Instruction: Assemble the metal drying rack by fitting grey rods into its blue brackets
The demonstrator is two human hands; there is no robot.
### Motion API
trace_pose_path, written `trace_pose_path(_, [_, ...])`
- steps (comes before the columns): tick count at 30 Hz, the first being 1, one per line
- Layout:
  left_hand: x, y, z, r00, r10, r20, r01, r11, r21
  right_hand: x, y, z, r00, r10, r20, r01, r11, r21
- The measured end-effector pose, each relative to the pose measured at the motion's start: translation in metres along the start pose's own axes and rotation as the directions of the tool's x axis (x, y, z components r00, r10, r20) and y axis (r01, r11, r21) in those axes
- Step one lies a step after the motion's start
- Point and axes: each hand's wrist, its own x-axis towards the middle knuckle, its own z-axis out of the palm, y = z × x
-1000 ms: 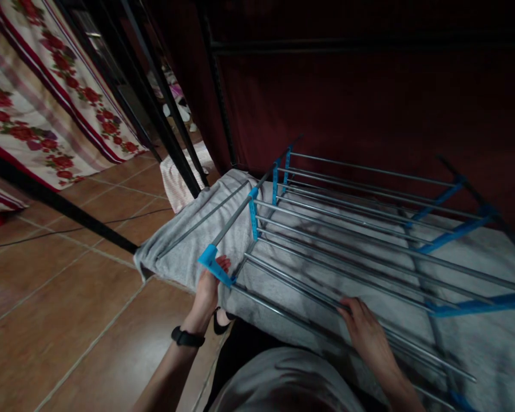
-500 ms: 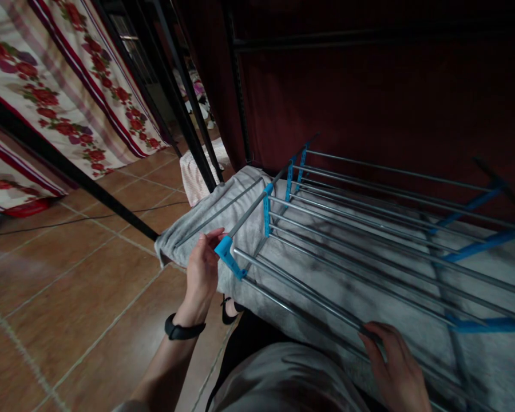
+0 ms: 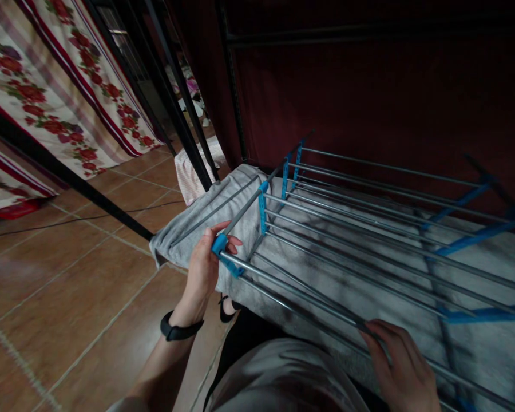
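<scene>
A metal rack (image 3: pixel 352 229) of parallel grey tubes with blue plastic brackets lies over a grey cloth. My left hand (image 3: pixel 206 257) is closed around the near left blue bracket (image 3: pixel 220 245), fingers curling behind it and the side bar. One metal tube (image 3: pixel 283 280) meets this bracket at its left end. Farther right along that tube, my right hand (image 3: pixel 399 355) grips it, with a second thin tube running into the same grasp. Another blue bracket (image 3: pixel 262 212) stands farther along the side bar.
Grey cloth (image 3: pixel 201 220) covers the low surface under the rack. Black metal posts (image 3: pixel 189 114) rise at its left corner, and a dark red panel (image 3: pixel 369 103) stands behind. At left are a floral curtain (image 3: pixel 68 86), tiled floor (image 3: pixel 90 286) and a thin cable (image 3: pixel 86 218).
The left end of the tube, earlier short of the near bracket, now meets it. My left fingers have wrapped farther round the bracket. The right hand keeps its grip on the tubes.
</scene>
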Motion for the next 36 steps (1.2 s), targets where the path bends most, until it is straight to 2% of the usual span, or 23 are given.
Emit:
trace_pose_path(10, [0.000,-0.002,0.001,1.000,0.016,-0.015,-0.016,1.000,0.016,-0.003,0.000,-0.011,1.000,-0.026,0.010,0.026,1.000,0.012])
trace_pose_path(16, [0.000,-0.004,0.000,1.000,0.002,-0.031,-0.001,1.000,0.010,-0.004,-0.002,-0.009,1.000,0.015,0.022,-0.015,1.000,0.014])
trace_pose_path(21, [0.001,-0.003,-0.001,0.998,-0.016,-0.061,0.017,1.000,0.019,0.010,-0.008,-0.015,0.995,-0.096,-0.022,0.095,0.995,-0.029])
trace_pose_path(26, [-0.002,0.000,0.003,0.999,-0.010,-0.046,0.012,1.000,0.025,0.017,-0.009,-0.029,0.968,-0.250,0.017,0.250,0.961,-0.118])
trace_pose_path(36, [-0.002,0.001,0.004,1.000,-0.005,-0.019,0.005,1.000,0.028,0.016,-0.011,-0.030,0.963,-0.270,0.006,0.269,0.956,-0.118])
